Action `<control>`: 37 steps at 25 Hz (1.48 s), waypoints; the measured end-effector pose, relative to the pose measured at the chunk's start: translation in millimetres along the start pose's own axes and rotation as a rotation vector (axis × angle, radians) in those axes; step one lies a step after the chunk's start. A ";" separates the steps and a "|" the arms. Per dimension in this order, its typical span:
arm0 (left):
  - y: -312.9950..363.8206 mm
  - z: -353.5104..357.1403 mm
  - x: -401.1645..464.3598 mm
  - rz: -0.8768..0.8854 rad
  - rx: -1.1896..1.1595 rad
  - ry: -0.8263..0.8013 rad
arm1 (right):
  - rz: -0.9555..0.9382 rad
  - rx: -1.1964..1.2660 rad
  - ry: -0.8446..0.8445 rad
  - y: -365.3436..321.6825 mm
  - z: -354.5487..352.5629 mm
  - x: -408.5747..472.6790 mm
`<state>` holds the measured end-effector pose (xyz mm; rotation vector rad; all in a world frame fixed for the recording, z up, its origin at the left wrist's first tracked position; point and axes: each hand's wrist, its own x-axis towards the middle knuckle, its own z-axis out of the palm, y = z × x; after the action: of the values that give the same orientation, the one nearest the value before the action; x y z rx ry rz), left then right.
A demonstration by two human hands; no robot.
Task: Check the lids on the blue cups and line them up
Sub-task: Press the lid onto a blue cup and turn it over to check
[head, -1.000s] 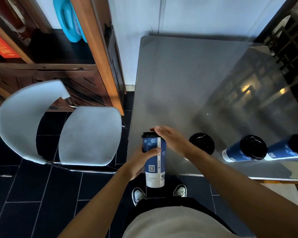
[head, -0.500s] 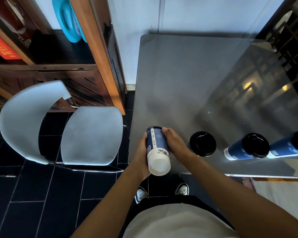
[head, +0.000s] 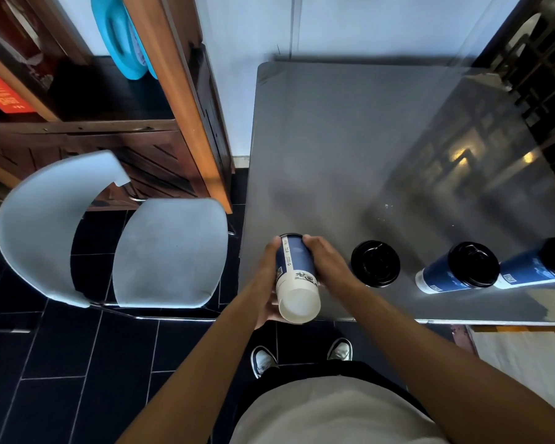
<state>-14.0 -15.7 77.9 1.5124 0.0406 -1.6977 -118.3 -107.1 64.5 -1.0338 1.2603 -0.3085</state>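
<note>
The held cup [head: 297, 277] looks like smooth paper with a faint sheen, dark blue above a white band and a matt white base. The lids [head: 375, 263] on the three standing cups are glossy black plastic that catches highlights. The table [head: 350, 149] has a smooth grey top, matt at the left and glossy enough at the right to mirror lamps and furniture, with a bright metal edge along the near side. The chair [head: 170, 251] seems to be matt pale-blue moulded plastic on shiny chromed tubing. The shelving [head: 186, 116] is varnished brown wood. The floor [head: 45, 363] is dark, slightly glossy tile.
</note>
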 end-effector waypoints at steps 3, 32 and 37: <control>-0.2 0.4 -3.3 0.071 0.077 0.012 | 0.034 0.010 0.008 -4.6 -2.8 1.1; 11.2 5.8 -27.0 0.116 -0.096 -0.092 | 0.106 0.270 -0.158 -6.8 5.3 0.1; 18.4 0.4 -24.9 0.130 0.030 -0.033 | 0.052 0.113 -0.108 -16.6 3.2 0.2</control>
<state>-5.5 -14.0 107.5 1.4764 -0.0991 -1.6251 -109.9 -114.8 77.1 -0.9076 1.1573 -0.2769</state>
